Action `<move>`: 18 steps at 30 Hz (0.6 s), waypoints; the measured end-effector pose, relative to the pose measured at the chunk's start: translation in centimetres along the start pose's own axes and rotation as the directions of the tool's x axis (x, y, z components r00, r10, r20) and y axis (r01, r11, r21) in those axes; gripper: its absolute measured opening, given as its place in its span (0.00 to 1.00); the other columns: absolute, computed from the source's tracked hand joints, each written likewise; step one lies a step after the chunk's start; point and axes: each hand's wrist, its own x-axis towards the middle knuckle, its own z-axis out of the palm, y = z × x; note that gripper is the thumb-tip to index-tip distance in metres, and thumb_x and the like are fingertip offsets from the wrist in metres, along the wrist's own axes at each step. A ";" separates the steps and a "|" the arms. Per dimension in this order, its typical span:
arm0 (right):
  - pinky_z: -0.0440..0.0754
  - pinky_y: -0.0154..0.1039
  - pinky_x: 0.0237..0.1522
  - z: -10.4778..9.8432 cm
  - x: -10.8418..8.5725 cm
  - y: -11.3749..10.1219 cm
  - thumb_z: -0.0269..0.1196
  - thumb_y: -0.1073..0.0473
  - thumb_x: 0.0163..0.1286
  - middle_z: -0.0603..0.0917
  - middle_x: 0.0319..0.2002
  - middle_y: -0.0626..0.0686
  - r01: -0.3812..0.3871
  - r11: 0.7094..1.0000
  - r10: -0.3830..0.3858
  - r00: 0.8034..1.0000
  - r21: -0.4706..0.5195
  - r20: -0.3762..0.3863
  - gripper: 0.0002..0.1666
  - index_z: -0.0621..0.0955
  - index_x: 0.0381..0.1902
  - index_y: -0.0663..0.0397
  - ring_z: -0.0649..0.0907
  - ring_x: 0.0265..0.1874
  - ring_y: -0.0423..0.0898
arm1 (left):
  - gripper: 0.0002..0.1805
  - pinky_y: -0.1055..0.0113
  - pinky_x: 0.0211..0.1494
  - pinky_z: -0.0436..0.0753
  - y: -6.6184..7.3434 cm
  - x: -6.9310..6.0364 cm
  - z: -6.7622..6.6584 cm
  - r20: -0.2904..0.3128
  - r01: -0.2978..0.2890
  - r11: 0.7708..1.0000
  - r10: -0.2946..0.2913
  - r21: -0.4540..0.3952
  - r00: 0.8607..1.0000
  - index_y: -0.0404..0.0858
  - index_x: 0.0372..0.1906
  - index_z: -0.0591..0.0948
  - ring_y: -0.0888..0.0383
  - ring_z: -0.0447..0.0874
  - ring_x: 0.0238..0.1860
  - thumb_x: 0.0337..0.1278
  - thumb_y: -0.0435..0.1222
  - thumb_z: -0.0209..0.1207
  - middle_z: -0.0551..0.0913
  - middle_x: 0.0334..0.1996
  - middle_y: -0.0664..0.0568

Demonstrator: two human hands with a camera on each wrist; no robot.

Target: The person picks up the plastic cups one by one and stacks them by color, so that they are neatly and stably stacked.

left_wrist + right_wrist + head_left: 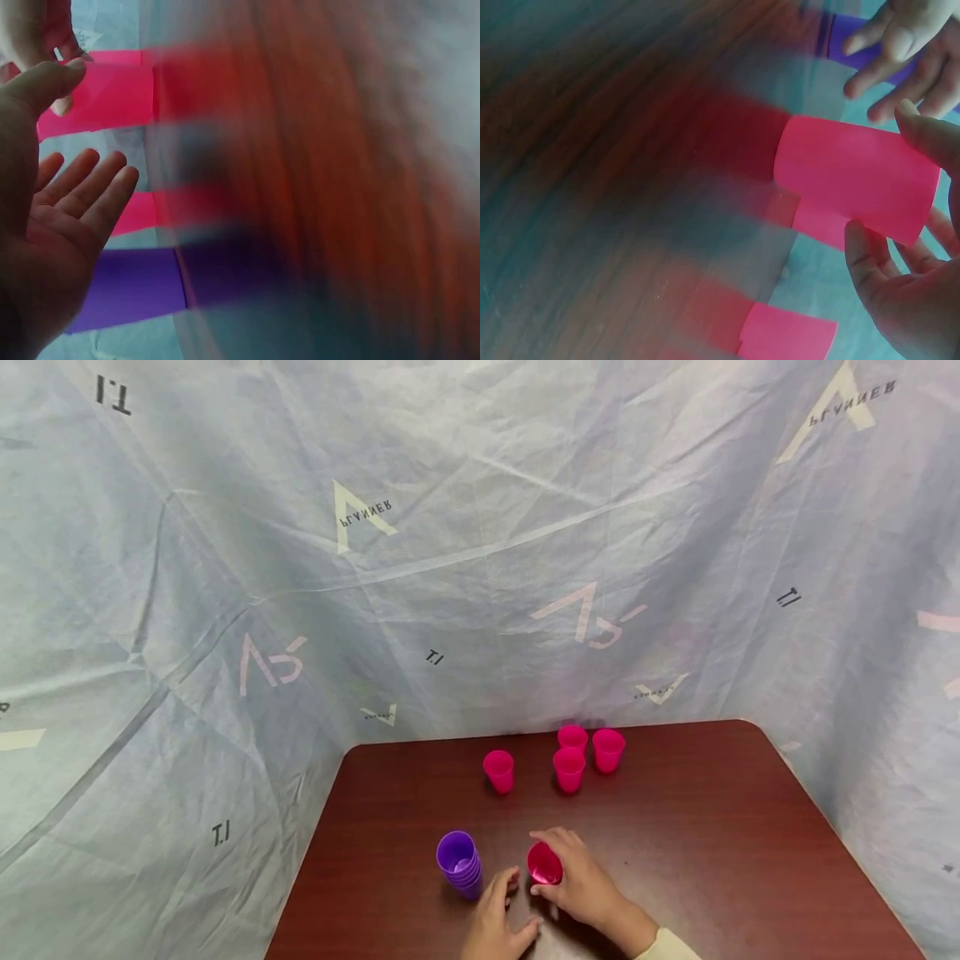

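Observation:
A pink plastic cup (544, 864) stands upright at the table's near middle. My right hand (587, 883) grips it near the rim, thumb on one side and fingers on the other; the right wrist view shows the same cup (859, 176) between them. To the left, a stack of purple cups (459, 858) stands nested and upright. My left hand (497, 918) is between the stack and the pink cup, its fingers spread and holding nothing. In the left wrist view that hand's fingers (101, 191) extend loosely, apart from the purple stack (135, 289).
Toward the back of the brown table (690, 810) stand several more pink cups: one alone (499, 772) at left, the others grouped (569, 770) to its right. A grey printed sheet (480, 543) hangs behind and beside the table.

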 end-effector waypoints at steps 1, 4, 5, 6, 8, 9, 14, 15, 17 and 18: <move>0.88 0.41 0.50 0.1 0.0 0.0 0.88 0.56 0.40 0.86 0.51 0.48 0.007 1.000 -0.007 1.000 -0.001 -0.001 0.52 0.80 0.66 0.49 0.82 0.51 0.44 | 0.43 0.62 0.48 0.91 -0.1 0.1 0.2 0.006 0.003 1.000 -0.003 0.004 1.000 0.30 0.68 0.72 0.47 0.89 0.51 0.49 0.38 0.80 0.85 0.56 0.41; 0.88 0.40 0.49 0.1 -0.1 -0.2 0.88 0.57 0.40 0.86 0.51 0.48 0.006 1.000 -0.006 1.000 0.009 0.004 0.51 0.80 0.66 0.49 0.82 0.50 0.44 | 0.47 0.61 0.51 0.91 -0.2 0.3 0.7 0.021 0.021 1.000 -0.021 0.006 1.000 0.29 0.72 0.69 0.48 0.89 0.54 0.49 0.40 0.81 0.83 0.60 0.40; 0.88 0.40 0.49 0.2 -0.1 -0.3 0.88 0.58 0.40 0.86 0.52 0.47 0.004 1.000 -0.004 1.000 0.017 0.007 0.51 0.80 0.66 0.49 0.83 0.51 0.44 | 0.48 0.61 0.52 0.90 -0.3 0.4 0.8 0.029 0.026 1.000 -0.026 0.003 0.999 0.29 0.73 0.69 0.48 0.89 0.54 0.50 0.40 0.80 0.83 0.61 0.40; 0.88 0.40 0.48 0.2 -0.2 -0.4 0.88 0.58 0.41 0.86 0.52 0.48 0.002 1.000 -0.003 1.000 0.021 0.011 0.51 0.80 0.66 0.48 0.83 0.51 0.45 | 0.49 0.60 0.53 0.90 -0.3 0.4 0.9 0.035 0.033 0.999 -0.033 -0.002 0.999 0.30 0.74 0.68 0.49 0.89 0.55 0.50 0.40 0.80 0.83 0.62 0.40; 0.88 0.40 0.49 0.1 -0.2 -0.5 0.87 0.59 0.42 0.86 0.53 0.49 0.005 0.999 -0.005 1.000 0.038 0.020 0.51 0.80 0.67 0.47 0.83 0.52 0.45 | 0.49 0.60 0.56 0.90 -0.2 0.6 1.0 0.040 0.048 0.999 -0.048 -0.009 0.998 0.31 0.75 0.68 0.51 0.89 0.56 0.50 0.39 0.80 0.83 0.63 0.40; 0.88 0.41 0.50 0.1 -0.3 -0.5 0.87 0.58 0.42 0.86 0.54 0.49 0.008 0.999 -0.009 1.000 0.046 0.026 0.51 0.79 0.67 0.47 0.83 0.53 0.45 | 0.48 0.60 0.57 0.90 0.0 0.7 1.0 0.042 0.057 0.998 -0.056 -0.010 0.998 0.31 0.75 0.68 0.52 0.89 0.56 0.50 0.38 0.80 0.83 0.63 0.40; 0.88 0.42 0.53 0.0 -0.4 -0.7 0.86 0.51 0.48 0.84 0.57 0.47 0.033 0.997 -0.037 0.998 0.073 0.060 0.49 0.79 0.68 0.46 0.84 0.55 0.45 | 0.48 0.61 0.58 0.89 0.9 1.3 0.9 0.038 0.134 0.990 -0.136 0.054 0.990 0.36 0.76 0.69 0.52 0.88 0.57 0.48 0.38 0.79 0.85 0.62 0.43; 0.88 0.42 0.53 -0.1 -0.5 -0.7 0.85 0.49 0.50 0.84 0.57 0.47 0.029 0.996 -0.034 0.997 0.080 0.069 0.47 0.79 0.68 0.46 0.84 0.55 0.46 | 0.49 0.60 0.59 0.89 1.2 1.5 0.9 0.037 0.152 0.986 -0.155 0.066 0.987 0.37 0.76 0.69 0.51 0.88 0.58 0.48 0.38 0.78 0.85 0.63 0.43; 0.88 0.43 0.52 -0.2 -0.5 -0.9 0.81 0.46 0.57 0.83 0.58 0.47 0.008 0.994 -0.018 0.996 0.108 0.092 0.42 0.79 0.68 0.48 0.85 0.55 0.47 | 0.49 0.58 0.61 0.88 1.5 1.7 0.7 0.036 0.184 0.979 -0.187 0.086 0.982 0.38 0.77 0.68 0.50 0.87 0.59 0.48 0.40 0.78 0.84 0.64 0.43; 0.89 0.43 0.51 -0.3 -0.5 -1.0 0.79 0.45 0.61 0.83 0.58 0.47 -0.008 0.992 -0.005 0.995 0.126 0.104 0.39 0.79 0.68 0.49 0.86 0.55 0.48 | 0.50 0.56 0.62 0.87 1.7 1.8 0.6 0.035 0.198 0.976 -0.202 0.087 0.979 0.38 0.78 0.68 0.49 0.87 0.60 0.49 0.40 0.78 0.84 0.65 0.43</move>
